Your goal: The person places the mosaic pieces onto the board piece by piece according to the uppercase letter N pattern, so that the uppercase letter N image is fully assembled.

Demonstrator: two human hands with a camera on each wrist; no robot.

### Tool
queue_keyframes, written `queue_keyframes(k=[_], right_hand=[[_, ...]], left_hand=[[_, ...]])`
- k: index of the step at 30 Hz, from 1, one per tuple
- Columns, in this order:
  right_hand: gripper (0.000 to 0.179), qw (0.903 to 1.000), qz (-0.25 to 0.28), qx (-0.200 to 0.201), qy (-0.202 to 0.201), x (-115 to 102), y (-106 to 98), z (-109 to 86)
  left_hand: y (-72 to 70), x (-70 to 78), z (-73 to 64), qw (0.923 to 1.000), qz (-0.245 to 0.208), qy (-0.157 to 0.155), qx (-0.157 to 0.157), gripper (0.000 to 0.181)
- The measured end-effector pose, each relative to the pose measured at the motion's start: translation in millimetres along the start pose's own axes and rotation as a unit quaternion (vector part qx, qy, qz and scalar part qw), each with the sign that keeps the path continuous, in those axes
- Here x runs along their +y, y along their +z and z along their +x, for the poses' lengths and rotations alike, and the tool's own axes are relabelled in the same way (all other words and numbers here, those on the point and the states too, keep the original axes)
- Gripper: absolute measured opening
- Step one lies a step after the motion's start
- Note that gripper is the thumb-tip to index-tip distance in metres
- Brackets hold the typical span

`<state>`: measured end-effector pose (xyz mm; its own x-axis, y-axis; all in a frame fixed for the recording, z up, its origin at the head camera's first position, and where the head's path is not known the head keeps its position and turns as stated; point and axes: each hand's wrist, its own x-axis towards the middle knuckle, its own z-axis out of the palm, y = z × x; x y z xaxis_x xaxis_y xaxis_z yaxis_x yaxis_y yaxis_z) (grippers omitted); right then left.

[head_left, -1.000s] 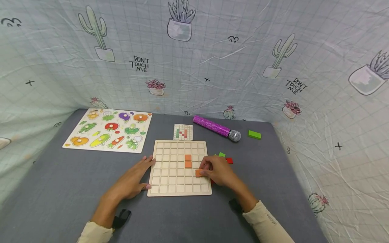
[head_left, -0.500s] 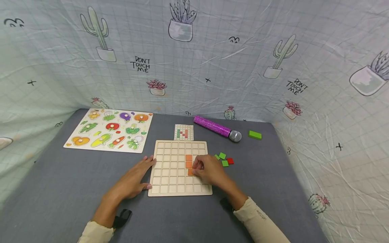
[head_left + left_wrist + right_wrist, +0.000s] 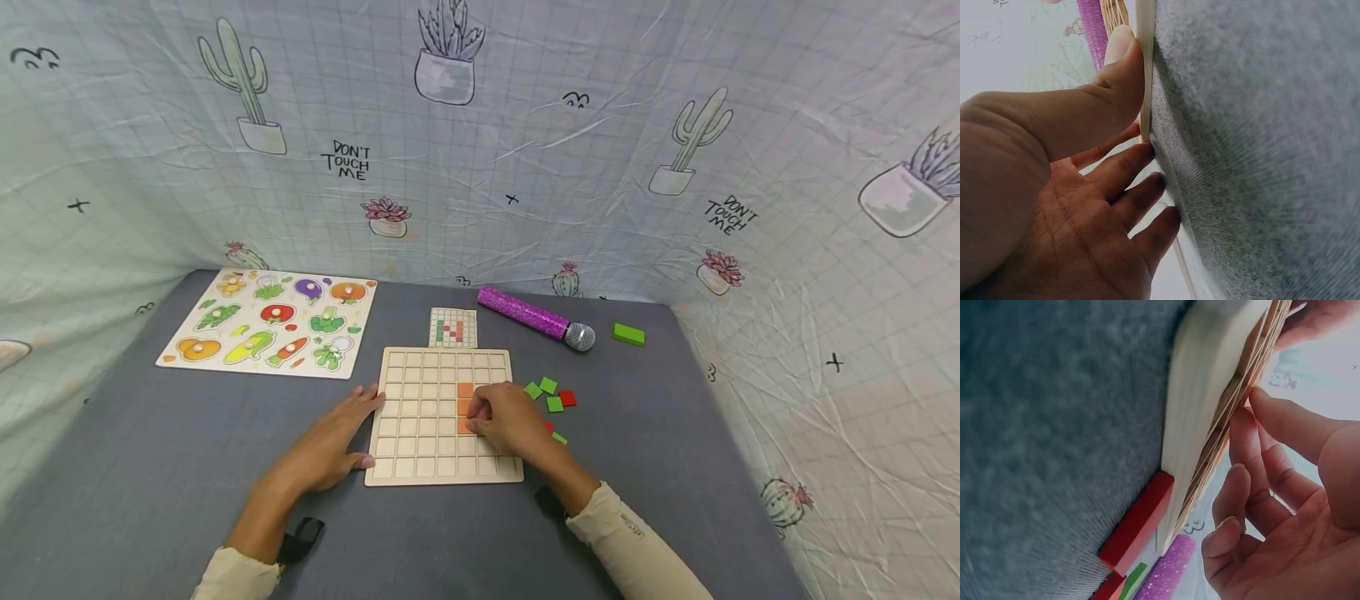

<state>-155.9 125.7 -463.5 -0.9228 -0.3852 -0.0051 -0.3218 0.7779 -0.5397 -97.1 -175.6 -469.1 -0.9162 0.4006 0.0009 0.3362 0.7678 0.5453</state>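
Observation:
A pale wooden grid board [image 3: 417, 448] lies on the table in the head view. Against its left edge my left hand [image 3: 322, 454] rests with fingers spread; the left wrist view shows the thumb [image 3: 1124, 53] and fingertips along the board's side. Over the right part of the board, my right hand [image 3: 510, 417] pinches an orange square tile [image 3: 462, 425] at a cell. Two more orange tiles [image 3: 465, 390] sit in the cells above it in one column. In the right wrist view, the thumb and index fingertips meet at the board's surface, hiding most of the held tile.
Green tiles [image 3: 548, 386] and red tiles [image 3: 567, 398] lie loose right of the board. A small pattern card [image 3: 468, 340] touches its far edge. Farther back are a purple glitter microphone [image 3: 525, 311], a green block [image 3: 628, 334] and a vegetable puzzle board [image 3: 247, 321].
My right hand has moved left across the board with the orange tile, bringing it into line under the other two. Loose tiles behind it have come into view. My left hand has stayed put.

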Motion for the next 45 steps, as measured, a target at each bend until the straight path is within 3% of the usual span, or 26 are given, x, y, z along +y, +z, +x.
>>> queue_keyframes(k=[6,14,24,31,38,45], right_hand=[[0.017,1.0,0.004,-0.006,-0.003,1,-1,0.7],[0.012,0.9987,0.048,-0.011,-0.015,6,-9,-0.3],[0.015,0.9967,0.08,0.004,0.006,23,-28,-10.1],[0.018,0.9968,0.078,0.009,0.015,42,-38,-23.5],[0.022,0.9971,0.072,-0.011,0.021,60,-43,-37.6],[0.029,0.998,0.053,-0.022,0.026,66,-41,-48.6]], left_hand=[[0.3,-0.4,0.0,1.0,-0.007,0.001,0.0,0.087],[0.1,-1.6,0.6,0.9999,-0.01,0.003,-0.001,0.087],[-1.6,-1.5,0.1,0.9999,-0.012,0.005,0.0,0.087],[-1.1,-2.3,-0.1,0.9999,-0.01,0.007,-0.001,0.086],[-0.1,-3.3,-0.2,1.0,-0.006,0.005,0.0,0.087],[0.1,-2.0,-0.1,1.0,-0.004,-0.002,-0.003,0.087]])
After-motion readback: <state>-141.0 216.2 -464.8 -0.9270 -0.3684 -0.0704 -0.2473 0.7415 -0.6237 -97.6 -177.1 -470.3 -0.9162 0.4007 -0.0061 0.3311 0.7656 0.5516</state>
